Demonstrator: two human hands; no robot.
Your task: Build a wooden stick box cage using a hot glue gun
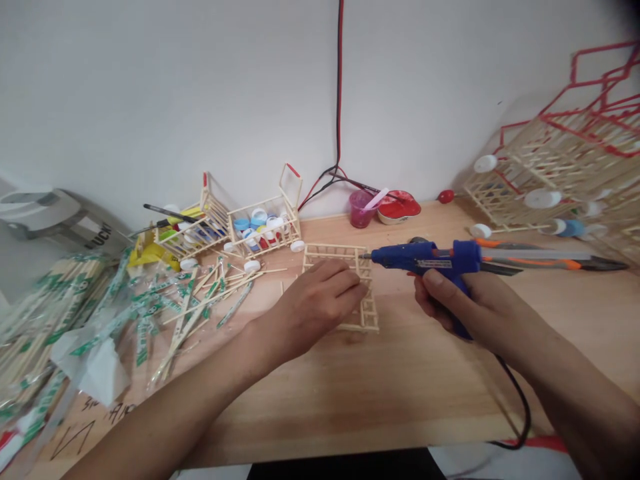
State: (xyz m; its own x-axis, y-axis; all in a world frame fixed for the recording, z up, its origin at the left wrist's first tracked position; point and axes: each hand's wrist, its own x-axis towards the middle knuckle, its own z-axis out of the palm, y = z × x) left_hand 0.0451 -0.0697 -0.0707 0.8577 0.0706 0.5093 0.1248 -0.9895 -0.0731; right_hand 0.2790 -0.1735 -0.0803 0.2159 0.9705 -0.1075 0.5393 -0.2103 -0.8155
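Note:
A small lattice frame of wooden sticks lies flat on the wooden table. My left hand rests on it with fingers curled, pinching or pressing its sticks. In my right hand is a blue hot glue gun, gripped by the handle. Its nozzle points left at the frame's upper right corner, close to my left fingertips. A clear glue stick juts from the back of the gun to the right. The gun's black cord trails down toward the table's front edge.
Loose sticks and green-printed wrappers litter the left side. Two small stick carts hold bottle caps at the back. A pink cup and red lid stand by the wall. Orange-handled pliers and a large red-trimmed stick cart sit right.

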